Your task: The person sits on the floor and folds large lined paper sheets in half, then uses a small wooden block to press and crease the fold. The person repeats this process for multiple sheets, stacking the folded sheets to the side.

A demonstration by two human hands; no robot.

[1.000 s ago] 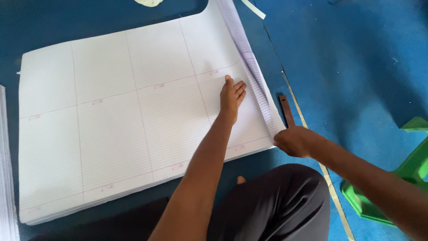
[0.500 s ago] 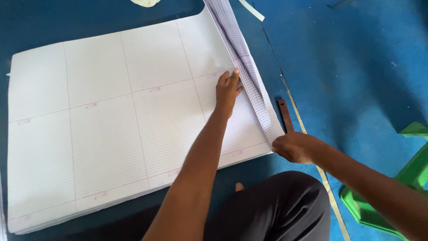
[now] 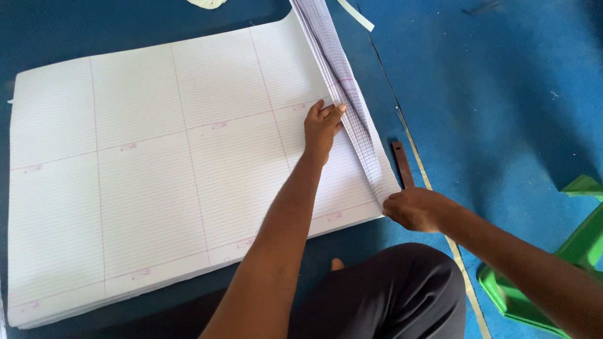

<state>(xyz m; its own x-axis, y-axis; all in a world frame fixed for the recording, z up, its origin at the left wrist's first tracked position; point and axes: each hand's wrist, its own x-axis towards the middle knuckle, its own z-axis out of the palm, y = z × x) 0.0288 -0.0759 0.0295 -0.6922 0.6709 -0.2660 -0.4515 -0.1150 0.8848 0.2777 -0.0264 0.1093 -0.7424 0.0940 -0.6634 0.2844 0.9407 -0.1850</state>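
Note:
A thick stack of large white ruled paper sheets (image 3: 157,163) lies on the blue floor. My left hand (image 3: 322,125) rests flat on the top sheet near the right edge, fingers beside a lifted bundle of sheet edges (image 3: 345,94). My right hand (image 3: 418,209) pinches the near right corner of that lifted bundle, raising the sheets' edges off the stack. A brown wooden stick (image 3: 402,164) lies on the floor just right of the stack, above my right hand.
A green plastic stool (image 3: 565,251) stands at the lower right. A thin pale strip (image 3: 433,207) runs along the floor right of the stack. Paper scraps (image 3: 355,14) lie at the top. My dark-trousered knee (image 3: 389,289) is in front of the stack.
My right hand has lifted the sheet edges higher at the near corner. My left hand has slid a little further up along the fold. The view has shifted slightly.

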